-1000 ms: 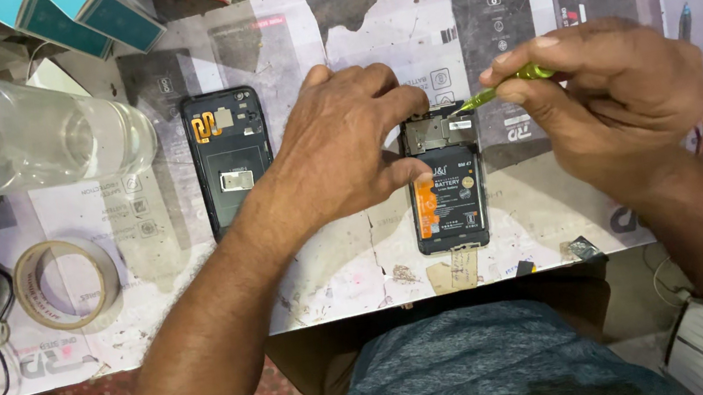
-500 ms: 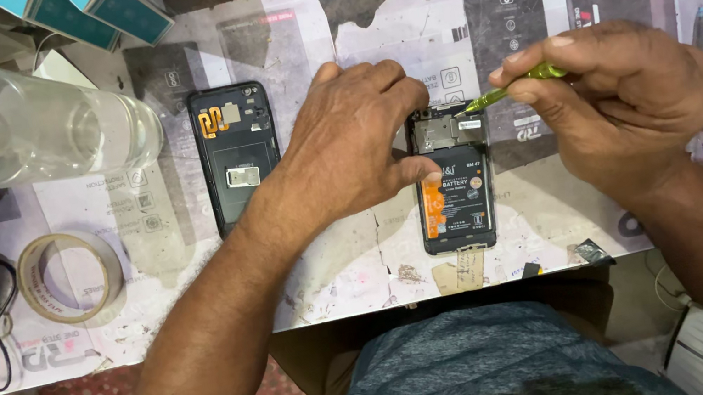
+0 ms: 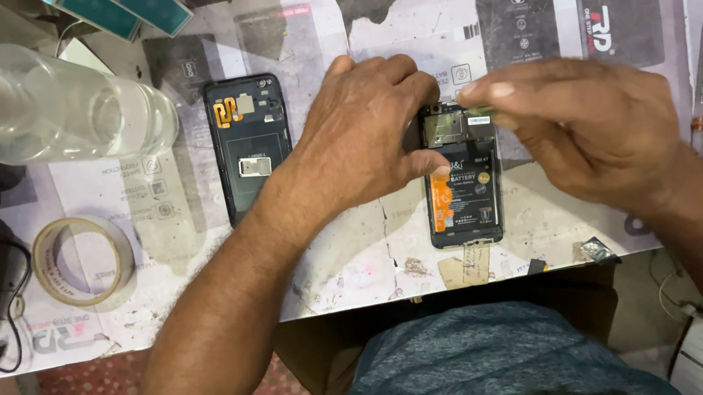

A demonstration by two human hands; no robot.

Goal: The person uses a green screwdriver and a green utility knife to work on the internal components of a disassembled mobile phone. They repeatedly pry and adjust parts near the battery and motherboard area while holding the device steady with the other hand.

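**Both hands closed over the top of an opened phone**

Nearest the person, the opened black phone with its orange-and-black battery showing point(image 3: 461, 181) lies flat on the paper-covered worktable point(image 3: 351, 253), close to the near edge. The left hand point(image 3: 362, 145) grips the phone's upper left side, fingers curled, thumb pressed at its edge. The right hand point(image 3: 588, 134) now covers the phone's upper right corner, fingers pinched together; the green tool seen half a second ago is hidden, so whether it is held I cannot tell. Left of the phone lies a detached black back cover point(image 3: 251, 143), further left a roll of tan tape point(image 3: 82, 259). Beyond those, far left of the phone, lies a clear plastic bottle point(image 3: 65, 115).
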